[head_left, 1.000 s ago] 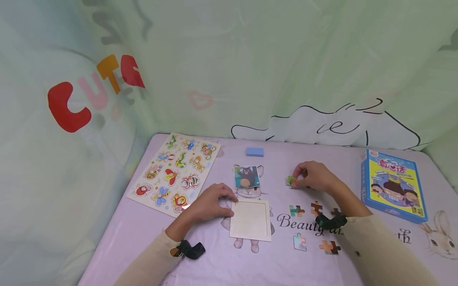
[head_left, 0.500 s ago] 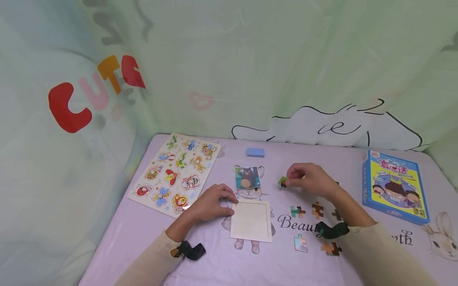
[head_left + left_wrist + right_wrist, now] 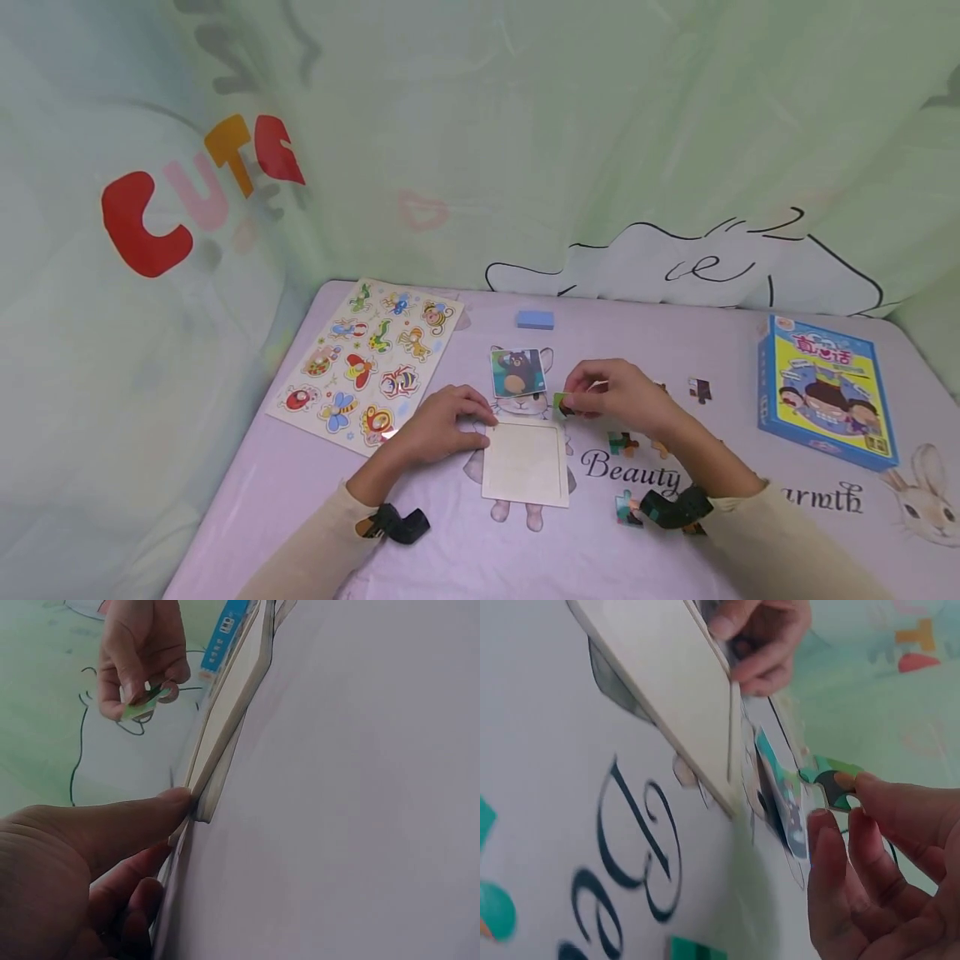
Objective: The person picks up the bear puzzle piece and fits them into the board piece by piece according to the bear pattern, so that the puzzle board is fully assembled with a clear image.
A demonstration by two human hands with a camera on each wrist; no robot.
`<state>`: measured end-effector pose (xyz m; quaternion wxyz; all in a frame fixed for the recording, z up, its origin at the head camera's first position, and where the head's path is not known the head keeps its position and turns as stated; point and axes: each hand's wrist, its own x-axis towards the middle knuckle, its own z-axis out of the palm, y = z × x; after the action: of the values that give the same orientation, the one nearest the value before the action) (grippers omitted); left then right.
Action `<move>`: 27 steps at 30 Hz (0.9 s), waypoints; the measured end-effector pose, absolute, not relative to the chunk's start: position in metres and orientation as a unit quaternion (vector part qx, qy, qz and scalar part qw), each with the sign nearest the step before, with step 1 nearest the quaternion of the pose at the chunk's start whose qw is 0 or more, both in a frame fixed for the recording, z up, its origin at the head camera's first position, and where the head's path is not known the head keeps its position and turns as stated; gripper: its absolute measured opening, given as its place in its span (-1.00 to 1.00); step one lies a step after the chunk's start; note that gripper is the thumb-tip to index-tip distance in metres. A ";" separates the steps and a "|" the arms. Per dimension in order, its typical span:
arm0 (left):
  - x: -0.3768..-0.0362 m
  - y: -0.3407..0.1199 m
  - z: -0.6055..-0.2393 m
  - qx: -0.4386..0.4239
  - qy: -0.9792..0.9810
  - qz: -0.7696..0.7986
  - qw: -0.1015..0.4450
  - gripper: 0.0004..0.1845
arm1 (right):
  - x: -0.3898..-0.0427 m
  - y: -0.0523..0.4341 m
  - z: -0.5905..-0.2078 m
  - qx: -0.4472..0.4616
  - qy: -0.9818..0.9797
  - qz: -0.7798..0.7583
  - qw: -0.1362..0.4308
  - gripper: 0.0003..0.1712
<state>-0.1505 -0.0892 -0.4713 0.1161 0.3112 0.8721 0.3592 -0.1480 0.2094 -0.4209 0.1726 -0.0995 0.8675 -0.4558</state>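
My right hand (image 3: 626, 398) pinches a green and dark jigsaw piece (image 3: 561, 406) between thumb and fingertips. It is just past the upper right corner of a square wooden puzzle tray (image 3: 525, 462). In the right wrist view the piece (image 3: 832, 784) shows a knob and a cut-out. My left hand (image 3: 442, 427) holds the tray's upper left corner, thumb on the left side and fingers along the top. In the left wrist view the thumb (image 3: 150, 821) presses the tray's edge. A square bear picture card (image 3: 517, 372) lies just beyond the tray.
Several loose jigsaw pieces, among them one piece (image 3: 700, 389), lie to the right, partly hidden by my right arm. A wooden insect board (image 3: 367, 358) is at the left. At the back lies a blue block (image 3: 536, 320). A blue and yellow box (image 3: 828, 392) stands at the right.
My right hand has carried the green piece leftward and towards me, from among the loose pieces to the tray's upper right corner. My left hand stays at the tray.
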 end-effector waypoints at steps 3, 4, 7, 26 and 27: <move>-0.152 -0.090 -0.474 0.305 0.874 0.364 0.109 -0.74 | -0.144 0.202 -0.422 -0.093 0.853 -0.477 0.191 -0.91; -0.152 -0.090 -0.475 0.301 0.874 0.366 0.105 -0.74 | -0.143 0.200 -0.423 -0.089 0.850 -0.480 0.195 -0.91; -0.154 -0.091 -0.476 0.292 0.876 0.374 0.092 -0.73 | -0.141 0.195 -0.425 -0.089 0.844 -0.487 0.205 -0.89; -0.153 -0.088 -0.481 0.323 0.890 0.314 0.070 -0.73 | -0.137 0.167 -0.438 -0.092 0.812 -0.520 0.249 -0.81; -0.153 -0.088 -0.481 0.323 0.890 0.314 0.072 -0.73 | -0.137 0.165 -0.439 -0.092 0.814 -0.516 0.248 -0.82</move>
<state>-0.1532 -0.0880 -0.4807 0.0719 0.3230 0.8898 0.3143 -0.1371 0.1653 -0.4388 0.2485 -0.0916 0.8145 -0.5162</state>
